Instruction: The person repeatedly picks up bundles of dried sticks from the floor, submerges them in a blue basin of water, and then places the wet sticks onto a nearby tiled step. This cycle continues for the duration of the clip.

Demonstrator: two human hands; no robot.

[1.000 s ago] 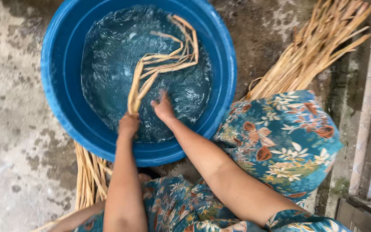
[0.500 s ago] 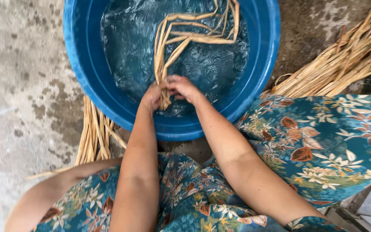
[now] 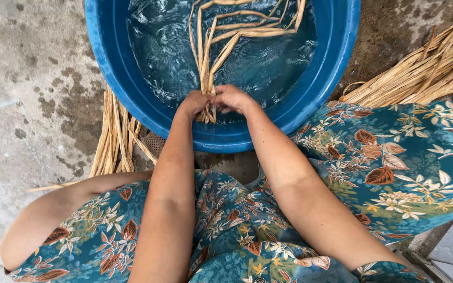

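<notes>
Centrally, straw strips (image 3: 221,42) bunched at near end, fanning flat and pale across rippled water in round blue plastic tub (image 3: 106,57). Left hand (image 3: 194,102) and right hand (image 3: 232,98) both clenched on bunch at tub's near wall. Dry straw bundles (image 3: 114,136) flank tub on stained concrete floor (image 3: 22,94).

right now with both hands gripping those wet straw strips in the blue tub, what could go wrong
1. The left hand and right hand pinch the straw strips at one end; a hard pull might snap or fray them.
2. The blue tub is well filled, and the water is rippling, so it could slosh onto the floral clothing.
3. The dry straw bundle lies against the tub and could get splashed.
</notes>
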